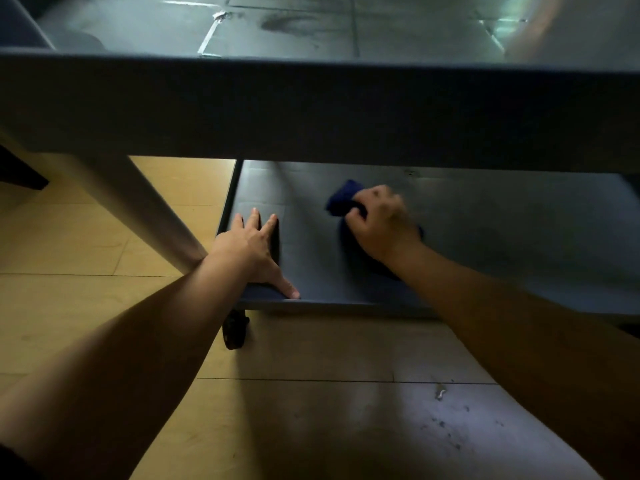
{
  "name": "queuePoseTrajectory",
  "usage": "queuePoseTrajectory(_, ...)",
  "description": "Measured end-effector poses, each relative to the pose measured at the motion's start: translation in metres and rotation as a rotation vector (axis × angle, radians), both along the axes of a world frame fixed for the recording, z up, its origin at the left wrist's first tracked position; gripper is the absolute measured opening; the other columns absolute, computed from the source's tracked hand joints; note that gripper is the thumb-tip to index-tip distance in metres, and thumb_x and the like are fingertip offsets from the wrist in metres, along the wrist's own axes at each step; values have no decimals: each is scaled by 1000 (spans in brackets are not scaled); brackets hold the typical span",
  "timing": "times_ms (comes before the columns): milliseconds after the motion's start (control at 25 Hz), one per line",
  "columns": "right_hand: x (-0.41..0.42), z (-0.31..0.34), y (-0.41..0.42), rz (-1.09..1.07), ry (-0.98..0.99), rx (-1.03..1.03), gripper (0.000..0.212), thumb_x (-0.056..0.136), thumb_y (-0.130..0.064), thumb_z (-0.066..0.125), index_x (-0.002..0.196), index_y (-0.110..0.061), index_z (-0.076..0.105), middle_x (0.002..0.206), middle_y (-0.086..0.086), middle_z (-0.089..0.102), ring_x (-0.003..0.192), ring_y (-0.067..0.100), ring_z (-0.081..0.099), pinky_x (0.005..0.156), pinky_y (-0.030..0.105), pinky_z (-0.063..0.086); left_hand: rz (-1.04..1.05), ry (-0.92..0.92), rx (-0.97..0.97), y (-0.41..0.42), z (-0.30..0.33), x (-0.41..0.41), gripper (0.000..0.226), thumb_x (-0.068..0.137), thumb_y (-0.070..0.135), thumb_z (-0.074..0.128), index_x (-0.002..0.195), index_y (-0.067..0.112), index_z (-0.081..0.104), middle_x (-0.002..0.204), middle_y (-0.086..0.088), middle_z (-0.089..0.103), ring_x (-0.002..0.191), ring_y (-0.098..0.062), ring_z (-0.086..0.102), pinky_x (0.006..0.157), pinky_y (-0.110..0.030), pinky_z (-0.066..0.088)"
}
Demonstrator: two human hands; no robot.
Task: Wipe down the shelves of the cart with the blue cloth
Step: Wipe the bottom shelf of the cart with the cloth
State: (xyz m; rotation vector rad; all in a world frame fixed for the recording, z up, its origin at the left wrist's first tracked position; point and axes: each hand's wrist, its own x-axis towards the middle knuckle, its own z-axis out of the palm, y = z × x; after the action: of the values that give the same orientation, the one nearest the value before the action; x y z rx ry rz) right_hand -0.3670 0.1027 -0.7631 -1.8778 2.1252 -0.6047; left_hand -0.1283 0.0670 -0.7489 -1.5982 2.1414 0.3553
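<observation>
Head view looks down past the upper shelf (pixel 311 109) of a grey metal cart to its bottom shelf (pixel 485 230), with both bare arms reaching in under the upper one. Right hand (pixel 381 223) is curled into a fist on the blue cloth (pixel 341 199), gripping it bunched up and pressing it down onto the bottom shelf, somewhat left of that shelf's middle and back from its front edge; folds of cloth poke out beyond the knuckles and under the wrist, and the hand is a little blurred. Left hand (pixel 251 247) lies flat with fingers spread wide, holding nothing, on the front left corner of the bottom shelf, the thumb stretched along the front edge and the fingertips pointing toward the back. Below that corner a black caster wheel (pixel 235 329) stands on the wooden floor (pixel 104 244). Upper shelf's top surface shows smudges and strips of tape near its far side
</observation>
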Motion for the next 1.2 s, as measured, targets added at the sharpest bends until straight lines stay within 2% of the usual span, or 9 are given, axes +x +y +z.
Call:
queuePoseTrajectory(80, 45, -8, 6, 138, 80, 94, 47, 86, -54, 47, 127, -33, 54, 140, 11, 49, 119, 40, 49, 91, 56, 44, -5, 5, 7, -2, -1, 0, 167, 39, 89, 84, 164, 34, -12, 176, -7, -11, 160, -41, -7, 124, -64, 27)
queuePoseTrajectory(200, 80, -31, 16, 234, 289, 238, 62, 85, -66, 40, 144, -47, 34, 162, 4, 24, 137, 44, 28, 103, 71, 26, 10, -8, 11, -4, -5, 0, 167, 39, 90, 83, 163, 34, -13, 176, -7, -13, 159, -41, -8, 124, -65, 27)
queuePoseTrajectory(400, 40, -38, 31, 273, 379, 132, 43, 89, -57, 42, 128, -41, 51, 149, 2, 41, 119, 40, 44, 91, 55, 36, 43, 24, 33, -7, -14, 2, 172, 31, 90, 84, 162, 38, -15, 175, -3, -15, 159, -39, -13, 122, -67, 24)
queuePoseTrajectory(560, -26, -38, 60, 233, 396, 170, 39, 87, -54, 49, 121, -38, 62, 144, 1, 49, 110, 39, 50, 85, 47, 42, 84, 50, 46, -8, -20, 2, 176, 24, 89, 84, 160, 42, -16, 175, 0, -16, 159, -37, -15, 122, -68, 22)
queuePoseTrajectory(720, -117, -33, 91, 65, 426, 296, 40, 90, -56, 40, 125, -43, 53, 148, 0, 42, 117, 37, 47, 91, 50, 43, 88, 50, 57, -9, -20, 2, 179, 17, 92, 80, 160, 43, -16, 175, 0, -16, 159, -37, -15, 122, -69, 21)
queuePoseTrajectory(840, -142, -33, 98, -43, 452, 402, 37, 94, -53, 41, 129, -43, 46, 148, 1, 36, 123, 36, 41, 93, 55, 42, 84, 62, 67, -10, -19, 2, 182, 10, 94, 73, 160, 42, -16, 175, 0, -16, 159, -37, -15, 121, -69, 22)
queuePoseTrajectory(1080, -86, -20, 40, -119, 37, -13, 40, 92, -37, 44, 125, -22, 61, 130, 14, 56, 106, 43, 52, 87, 48, 46, 68, 49, 34, -6, -19, 5, 178, 19, 92, 79, 161, 41, -14, 176, -1, -13, 159, -38, -12, 121, -68, 25)
queuePoseTrajectory(1160, -57, -9, 5, -49, 7, -19, 34, 93, -32, 50, 125, -27, 61, 133, 13, 56, 110, 43, 52, 91, 48, 46, 61, 56, 28, -6, -18, 4, 176, 22, 91, 81, 162, 39, -13, 176, -2, -13, 159, -38, -12, 121, -68, 25)
queuePoseTrajectory(1200, -40, -5, -8, 93, 41, 27, 34, 94, -35, 51, 127, -33, 59, 138, 9, 53, 115, 40, 51, 94, 52, 46, 62, 56, 25, -6, -17, 4, 174, 25, 90, 83, 162, 39, -13, 176, -2, -12, 159, -38, -11, 121, -67, 25)
